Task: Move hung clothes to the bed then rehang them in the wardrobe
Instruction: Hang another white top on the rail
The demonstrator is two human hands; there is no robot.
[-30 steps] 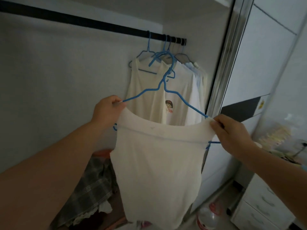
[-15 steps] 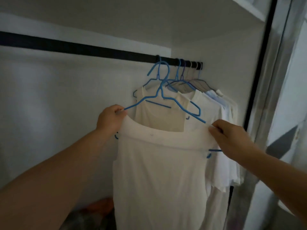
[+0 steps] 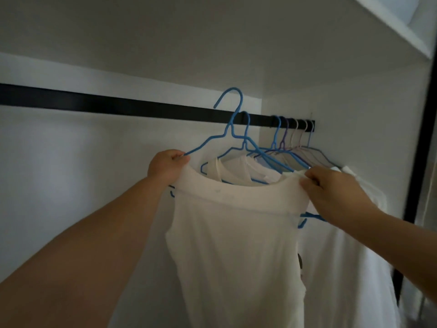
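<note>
My hands (image 3: 168,167) (image 3: 331,189) pinch the top's (image 3: 236,245) shoulders; its blue hanger's hook (image 3: 233,100) pokes just above the rail (image 3: 118,106)

White top (image 3: 236,245) hides its blue hanger's (image 3: 230,129) bar.

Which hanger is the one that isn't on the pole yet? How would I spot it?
Find the black rail across the wardrobe, with hangers bunched at its right end. The blue hanger is nearest you, with a white top on it, held by the left hand and right hand. Only its hook pokes up above the rail, catching nothing.
</note>
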